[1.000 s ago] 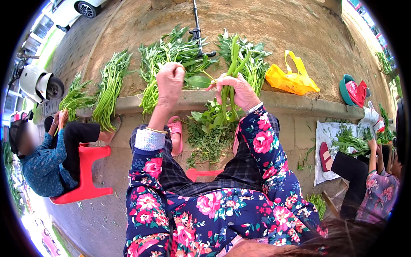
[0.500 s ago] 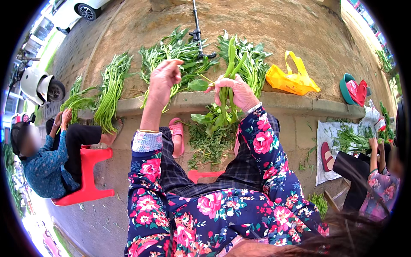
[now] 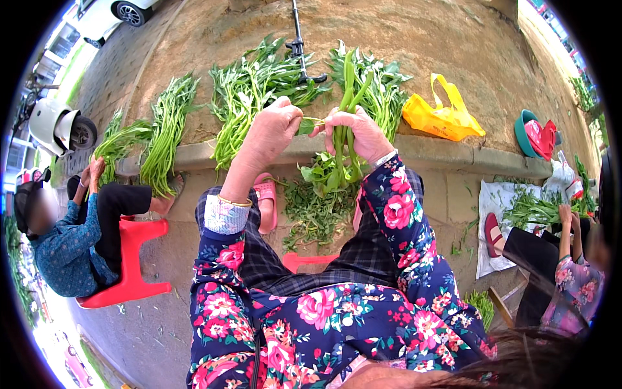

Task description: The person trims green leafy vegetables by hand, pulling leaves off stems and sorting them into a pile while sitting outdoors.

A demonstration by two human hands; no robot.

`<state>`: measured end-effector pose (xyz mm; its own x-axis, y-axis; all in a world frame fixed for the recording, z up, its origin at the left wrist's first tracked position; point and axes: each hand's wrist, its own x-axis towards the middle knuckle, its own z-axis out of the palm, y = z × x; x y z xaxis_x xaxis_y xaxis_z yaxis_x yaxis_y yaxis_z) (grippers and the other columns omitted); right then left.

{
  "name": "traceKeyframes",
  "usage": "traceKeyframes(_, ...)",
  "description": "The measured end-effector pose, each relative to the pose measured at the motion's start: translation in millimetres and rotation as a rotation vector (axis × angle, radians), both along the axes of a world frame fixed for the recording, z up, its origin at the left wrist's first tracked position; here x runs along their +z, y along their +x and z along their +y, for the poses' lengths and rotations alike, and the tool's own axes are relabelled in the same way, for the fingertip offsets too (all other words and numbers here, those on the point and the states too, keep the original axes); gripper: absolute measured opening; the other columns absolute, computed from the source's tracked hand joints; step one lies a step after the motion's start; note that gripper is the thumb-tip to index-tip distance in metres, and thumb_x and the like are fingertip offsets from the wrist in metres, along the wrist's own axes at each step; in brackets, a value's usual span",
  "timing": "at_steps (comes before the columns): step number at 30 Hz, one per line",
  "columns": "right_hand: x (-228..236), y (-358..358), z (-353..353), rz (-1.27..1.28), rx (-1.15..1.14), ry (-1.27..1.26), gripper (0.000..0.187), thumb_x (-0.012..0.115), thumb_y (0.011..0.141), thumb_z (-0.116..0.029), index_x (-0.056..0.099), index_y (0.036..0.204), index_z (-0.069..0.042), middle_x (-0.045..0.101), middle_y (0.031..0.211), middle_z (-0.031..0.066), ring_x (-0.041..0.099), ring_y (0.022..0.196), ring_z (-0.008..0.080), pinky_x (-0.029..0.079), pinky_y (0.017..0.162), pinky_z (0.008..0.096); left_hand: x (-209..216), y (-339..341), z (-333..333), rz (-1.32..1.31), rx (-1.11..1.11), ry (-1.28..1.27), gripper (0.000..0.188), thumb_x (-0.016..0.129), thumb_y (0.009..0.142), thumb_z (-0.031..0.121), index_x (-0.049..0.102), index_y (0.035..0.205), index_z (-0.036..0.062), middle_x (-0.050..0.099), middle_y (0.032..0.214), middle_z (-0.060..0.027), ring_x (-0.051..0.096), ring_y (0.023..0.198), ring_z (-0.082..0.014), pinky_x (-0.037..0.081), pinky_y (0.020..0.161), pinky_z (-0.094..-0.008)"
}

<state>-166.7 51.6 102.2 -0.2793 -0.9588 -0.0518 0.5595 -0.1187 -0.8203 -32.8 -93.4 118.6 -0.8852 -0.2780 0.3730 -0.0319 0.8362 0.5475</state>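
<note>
Upright in my right hand [image 3: 361, 135] is a small bunch of water spinach [image 3: 349, 81], its thick green stems wrapped by my fingers and its leaves hanging below. Close beside it, my left hand [image 3: 271, 131] is closed in a pinch on a thin leaf stem [image 3: 315, 120] reaching across from the bunch; a green leaf is partly hidden beside the fingertips. Under the hands, loose leaves [image 3: 314, 211] lie heaped on the ground between my feet. Piles of long-stemmed greens [image 3: 243, 107] rest on the kerb beyond my left hand, and more greens [image 3: 382, 97] lie behind my right.
A yellow bag [image 3: 444, 117] and a teal basin [image 3: 526, 133] stand on the soil to the right. A black pole [image 3: 297, 48] lies ahead. Seated people handle greens on both sides, the left one on a red stool [image 3: 133, 266]. The kerb [image 3: 447, 154] crosses in front.
My left hand has moved right and down to the bunch, and its fingers now pinch the thin leaf stem. My right hand keeps holding the water spinach in nearly the same place.
</note>
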Motion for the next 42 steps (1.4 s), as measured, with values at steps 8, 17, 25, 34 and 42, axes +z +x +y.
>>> traceKeyframes(8,-0.9,-2.0,-1.7,-0.048,0.06,-0.02,0.019,0.054,0.08,-0.015,0.057,0.069,-0.001,0.061,0.085,0.0248,0.058,0.051,0.0209,0.047,0.047,0.0287,-11.3,-7.2,-6.0,0.205,0.211,0.255,0.008,0.058,0.074,0.006,0.061,0.079,0.001,0.054,0.066,-0.0066,0.053,0.06,-0.0168,0.042,0.056,-0.0285)
traceKeyframes(17,-2.7,-15.6,8.8,-0.243,-0.037,-0.167,0.019,0.054,0.081,-0.016,0.057,0.07,0.0,0.061,0.092,0.0255,0.059,0.052,0.02,0.05,0.05,0.0314,11.9,48.3,-8.0,-0.066,-0.226,0.911,0.012,0.051,0.074,0.0,0.063,0.075,0.0,0.061,0.072,-0.0035,0.057,0.071,-0.01,0.045,0.068,-0.0233)
traceKeyframes(25,-8.0,-26.5,10.8,-0.288,-0.012,-0.224,0.021,0.052,0.083,-0.02,0.056,0.072,-0.002,0.059,0.097,0.0226,0.057,0.058,0.0208,0.047,0.053,0.0346,-32.9,71.9,16.4,-0.33,-0.296,0.897,0.026,0.047,0.073,-0.004,0.064,0.092,0.0008,0.063,0.081,-0.0055,0.056,0.073,-0.0105,0.045,0.071,-0.0229)
traceKeyframes(34,-2.7,-21.6,10.2,-0.222,-0.047,-0.196,0.025,0.05,0.086,-0.024,0.052,0.072,-0.004,0.056,0.098,0.0181,0.053,0.054,0.0148,0.044,0.054,0.0315,-86.1,41.0,21.4,-0.19,-0.046,0.152,0.027,0.064,0.073,0.012,0.059,0.1,0.0054,0.058,0.083,-0.0076,0.056,0.078,-0.0196,0.044,0.076,-0.0282)
traceKeyframes(42,-4.1,-23.0,13.0,-0.201,-0.072,-0.184,0.024,0.05,0.086,-0.024,0.052,0.072,-0.004,0.057,0.098,0.0176,0.053,0.054,0.014,0.043,0.053,0.0304,-81.0,40.9,6.9,-0.222,-0.174,1.168,0.015,0.056,0.086,0.017,0.054,0.095,0.0048,0.061,0.081,-0.0037,0.055,0.077,-0.0101,0.043,0.073,-0.0239)
